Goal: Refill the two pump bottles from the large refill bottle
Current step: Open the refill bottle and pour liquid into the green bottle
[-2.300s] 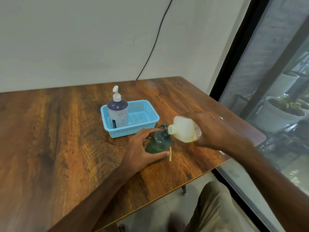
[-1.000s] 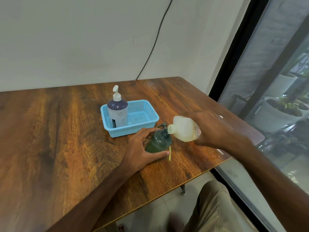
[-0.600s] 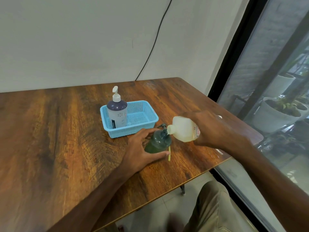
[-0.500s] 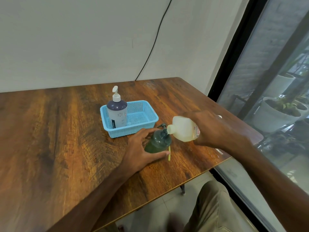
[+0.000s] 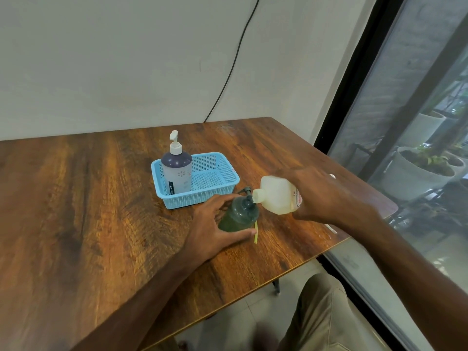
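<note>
A dark green bottle [image 5: 239, 212] stands on the wooden table [image 5: 88, 198] with its neck uncovered. My left hand [image 5: 215, 224] grips it round the base. My right hand [image 5: 326, 196] holds the large pale refill bottle [image 5: 277, 195] tipped on its side, its mouth against the green bottle's neck. A black pump head [image 5: 245, 190] lies on the table just behind the green bottle, and a yellow tube [image 5: 256, 231] lies beside its base. A purple pump bottle [image 5: 176, 171] with a white pump stands in the left end of a blue basket [image 5: 220, 191].
The table's right edge [image 5: 367, 224] runs close to my right hand, with a glass window and potted plants beyond. A small white object [image 5: 330, 228] lies near that edge. A black cable [image 5: 228, 79] hangs down the wall behind the table.
Both hands and both bottles keep the same pose throughout; the refill bottle stays tipped at the green bottle's neck. Only the camera view shifts slightly.
</note>
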Demonstrator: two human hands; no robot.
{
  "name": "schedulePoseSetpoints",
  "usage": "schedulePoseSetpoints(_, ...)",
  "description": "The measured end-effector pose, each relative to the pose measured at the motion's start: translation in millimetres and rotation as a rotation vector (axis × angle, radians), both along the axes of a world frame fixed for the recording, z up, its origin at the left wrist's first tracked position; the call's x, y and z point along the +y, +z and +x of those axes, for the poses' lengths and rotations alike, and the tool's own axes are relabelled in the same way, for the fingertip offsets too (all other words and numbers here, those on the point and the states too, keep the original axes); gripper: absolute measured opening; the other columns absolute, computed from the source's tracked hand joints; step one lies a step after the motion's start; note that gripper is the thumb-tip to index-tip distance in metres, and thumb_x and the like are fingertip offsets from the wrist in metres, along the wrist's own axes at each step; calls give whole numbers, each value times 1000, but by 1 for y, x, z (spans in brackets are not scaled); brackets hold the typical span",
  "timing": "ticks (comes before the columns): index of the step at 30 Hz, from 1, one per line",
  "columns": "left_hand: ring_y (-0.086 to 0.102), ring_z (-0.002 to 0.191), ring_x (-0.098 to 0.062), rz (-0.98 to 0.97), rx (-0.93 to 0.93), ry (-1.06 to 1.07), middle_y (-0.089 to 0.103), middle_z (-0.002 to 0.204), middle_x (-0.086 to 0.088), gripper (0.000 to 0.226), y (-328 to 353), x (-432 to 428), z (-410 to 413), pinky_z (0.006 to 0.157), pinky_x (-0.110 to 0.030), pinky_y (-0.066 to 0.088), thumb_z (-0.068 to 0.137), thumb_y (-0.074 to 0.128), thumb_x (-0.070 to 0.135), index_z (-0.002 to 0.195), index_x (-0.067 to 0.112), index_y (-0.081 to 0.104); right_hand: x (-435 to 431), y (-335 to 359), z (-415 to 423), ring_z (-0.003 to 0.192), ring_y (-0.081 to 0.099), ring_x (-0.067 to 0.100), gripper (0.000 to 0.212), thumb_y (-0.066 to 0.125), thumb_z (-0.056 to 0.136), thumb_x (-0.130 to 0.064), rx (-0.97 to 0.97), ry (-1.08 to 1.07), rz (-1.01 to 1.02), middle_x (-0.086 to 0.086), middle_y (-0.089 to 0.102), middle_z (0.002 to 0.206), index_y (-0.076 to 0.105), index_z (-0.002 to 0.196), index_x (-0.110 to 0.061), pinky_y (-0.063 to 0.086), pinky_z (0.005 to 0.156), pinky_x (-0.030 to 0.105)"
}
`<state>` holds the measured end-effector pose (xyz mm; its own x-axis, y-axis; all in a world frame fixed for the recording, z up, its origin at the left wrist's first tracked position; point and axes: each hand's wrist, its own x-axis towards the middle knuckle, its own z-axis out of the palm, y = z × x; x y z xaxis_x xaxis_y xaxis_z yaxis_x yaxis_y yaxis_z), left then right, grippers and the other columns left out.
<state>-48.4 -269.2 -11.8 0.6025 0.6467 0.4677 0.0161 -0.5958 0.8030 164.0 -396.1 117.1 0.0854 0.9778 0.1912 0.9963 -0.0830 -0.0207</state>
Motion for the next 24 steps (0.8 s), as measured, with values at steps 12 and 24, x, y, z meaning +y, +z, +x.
schedulePoseSetpoints(12, 58, 124, 7, -12, 5, 1, 65, 129, 22, 81, -1, 0, 0, 96, -5, 47, 64, 102, 41, 135, 29, 64, -2, 1, -1, 132, 53, 19, 82, 88, 71, -26, 26, -15, -26, 1, 60, 140, 51, 145, -23, 41, 99, 26)
schedulePoseSetpoints(24, 60, 125, 4, -43, -9, -8, 65, 130, 21, 81, 0, 0, 1, 98, -14, 54, 64, 101, 39, 135, 29, 64, -2, 2, -2, 130, 54, 20, 84, 88, 71, -25, 8, -31, -24, 1, 61, 139, 50, 145, -24, 37, 95, 24)
